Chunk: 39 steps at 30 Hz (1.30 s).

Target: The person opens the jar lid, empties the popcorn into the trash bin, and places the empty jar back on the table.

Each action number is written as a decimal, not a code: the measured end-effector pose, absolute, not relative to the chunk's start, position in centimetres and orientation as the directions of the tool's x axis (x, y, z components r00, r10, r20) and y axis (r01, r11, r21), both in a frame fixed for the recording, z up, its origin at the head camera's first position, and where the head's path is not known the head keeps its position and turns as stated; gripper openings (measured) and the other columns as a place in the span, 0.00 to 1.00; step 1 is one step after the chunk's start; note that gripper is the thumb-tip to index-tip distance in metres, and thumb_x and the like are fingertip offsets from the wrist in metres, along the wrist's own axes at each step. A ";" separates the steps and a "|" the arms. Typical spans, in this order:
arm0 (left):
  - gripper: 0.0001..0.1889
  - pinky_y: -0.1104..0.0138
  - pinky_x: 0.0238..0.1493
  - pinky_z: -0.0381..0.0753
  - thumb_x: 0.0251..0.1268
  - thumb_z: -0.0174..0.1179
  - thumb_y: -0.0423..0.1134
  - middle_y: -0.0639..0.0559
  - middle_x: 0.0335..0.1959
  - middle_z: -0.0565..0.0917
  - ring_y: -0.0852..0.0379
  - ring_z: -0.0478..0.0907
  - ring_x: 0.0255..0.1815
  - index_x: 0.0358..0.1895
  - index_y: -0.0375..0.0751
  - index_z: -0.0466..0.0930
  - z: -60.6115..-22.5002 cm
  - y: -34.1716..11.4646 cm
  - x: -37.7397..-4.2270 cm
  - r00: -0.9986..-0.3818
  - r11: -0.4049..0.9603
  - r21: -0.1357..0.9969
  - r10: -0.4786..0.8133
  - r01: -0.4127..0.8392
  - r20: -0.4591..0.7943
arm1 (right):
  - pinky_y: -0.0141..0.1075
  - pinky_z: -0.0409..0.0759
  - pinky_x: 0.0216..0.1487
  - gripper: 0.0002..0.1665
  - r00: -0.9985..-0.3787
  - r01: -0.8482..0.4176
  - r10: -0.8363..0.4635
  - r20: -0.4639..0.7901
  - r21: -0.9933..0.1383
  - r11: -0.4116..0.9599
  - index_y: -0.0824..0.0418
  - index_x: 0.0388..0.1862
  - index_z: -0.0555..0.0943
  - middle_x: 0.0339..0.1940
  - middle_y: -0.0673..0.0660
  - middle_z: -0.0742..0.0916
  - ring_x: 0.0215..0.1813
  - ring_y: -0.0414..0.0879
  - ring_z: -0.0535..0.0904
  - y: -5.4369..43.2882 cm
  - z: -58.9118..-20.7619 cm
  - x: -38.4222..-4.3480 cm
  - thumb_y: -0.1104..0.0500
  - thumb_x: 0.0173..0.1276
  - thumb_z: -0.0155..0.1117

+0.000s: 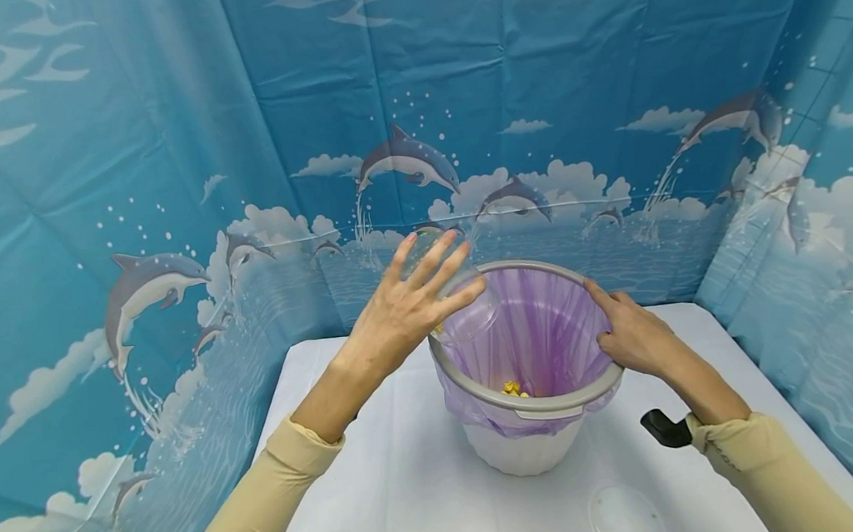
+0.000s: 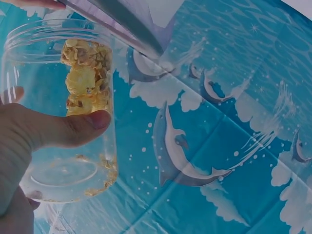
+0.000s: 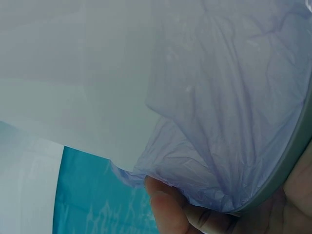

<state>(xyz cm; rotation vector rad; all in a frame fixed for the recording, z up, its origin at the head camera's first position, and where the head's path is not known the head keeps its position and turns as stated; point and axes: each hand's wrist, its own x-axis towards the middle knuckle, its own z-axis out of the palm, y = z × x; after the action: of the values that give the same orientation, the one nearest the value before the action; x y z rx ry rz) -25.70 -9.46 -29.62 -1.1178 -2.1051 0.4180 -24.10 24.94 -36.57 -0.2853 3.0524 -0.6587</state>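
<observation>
My left hand (image 1: 416, 304) grips a clear plastic jar (image 1: 479, 320), tilted with its mouth at the left part of the bin's rim. Inside the jar, yellow-brown dried clumps (image 2: 82, 80) lie along one wall, and small crumbs cling near its base. My right hand (image 1: 637, 335) holds the grey rim (image 1: 542, 401) of a white bin (image 1: 525, 450) on its right side, fingers against the liner in the right wrist view. A purple bag (image 1: 551, 315) lines the bin and folds over its edge. Several yellow pieces (image 1: 513, 389) lie at the bottom of the bag.
A white-covered table (image 1: 384, 486) carries the bin. Near its front edge lies a clear round lid (image 1: 627, 519). Blue dolphin-print curtains (image 1: 440, 56) enclose the back and sides. A black device (image 1: 667, 429) sticks out at my right wrist.
</observation>
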 end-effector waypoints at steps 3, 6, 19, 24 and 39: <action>0.44 0.41 0.85 0.45 0.59 0.77 0.39 0.46 0.83 0.61 0.44 0.49 0.87 0.76 0.65 0.65 -29.5 -9.3 -25.7 -0.380 0.561 -0.578 0.828 0.592 0.413 | 0.61 0.82 0.42 0.51 -0.983 -0.177 -0.178 0.035 -0.409 0.895 0.71 0.83 0.49 0.67 0.87 0.68 0.54 0.77 0.80 24.9 -36.6 -24.1 0.67 0.60 0.52; 0.45 0.42 0.85 0.43 0.59 0.77 0.35 0.46 0.83 0.60 0.44 0.49 0.87 0.77 0.65 0.65 -29.3 -9.1 -25.6 -0.395 0.551 -0.587 0.834 0.593 0.384 | 0.61 0.82 0.42 0.51 -0.983 -0.178 -0.179 0.036 -0.408 0.895 0.71 0.83 0.49 0.67 0.87 0.68 0.54 0.77 0.80 24.9 -36.6 -24.1 0.67 0.60 0.52; 0.51 0.41 0.85 0.46 0.53 0.80 0.35 0.47 0.81 0.65 0.44 0.53 0.85 0.79 0.67 0.63 -28.5 -8.8 -25.4 -0.477 0.575 -0.545 0.816 0.610 0.327 | 0.62 0.82 0.43 0.51 -0.983 -0.177 -0.180 0.032 -0.407 0.896 0.71 0.83 0.49 0.67 0.87 0.68 0.53 0.76 0.81 24.9 -36.7 -24.1 0.66 0.61 0.51; 0.53 0.41 0.84 0.49 0.52 0.79 0.31 0.47 0.79 0.67 0.43 0.57 0.83 0.79 0.67 0.62 -27.9 -9.1 -25.3 -0.530 0.605 -0.497 0.793 0.622 0.302 | 0.61 0.81 0.43 0.50 -0.983 -0.178 -0.180 0.033 -0.403 0.898 0.72 0.83 0.49 0.67 0.87 0.68 0.52 0.75 0.81 25.0 -36.6 -24.1 0.66 0.60 0.51; 0.56 0.42 0.80 0.61 0.43 0.85 0.50 0.44 0.78 0.68 0.41 0.60 0.81 0.78 0.50 0.62 -26.8 -9.0 -25.0 -0.625 0.657 -0.411 0.746 0.632 0.232 | 0.60 0.81 0.43 0.50 -0.984 -0.169 -0.176 0.020 -0.406 0.898 0.71 0.83 0.49 0.67 0.87 0.68 0.52 0.75 0.81 24.9 -36.5 -24.1 0.66 0.61 0.51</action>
<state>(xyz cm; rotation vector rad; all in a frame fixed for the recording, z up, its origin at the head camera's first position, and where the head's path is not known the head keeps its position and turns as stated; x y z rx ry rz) -25.05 -8.98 -26.83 -1.0854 -2.4934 0.4112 -24.08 24.87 -36.47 -0.2767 3.0443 -0.6483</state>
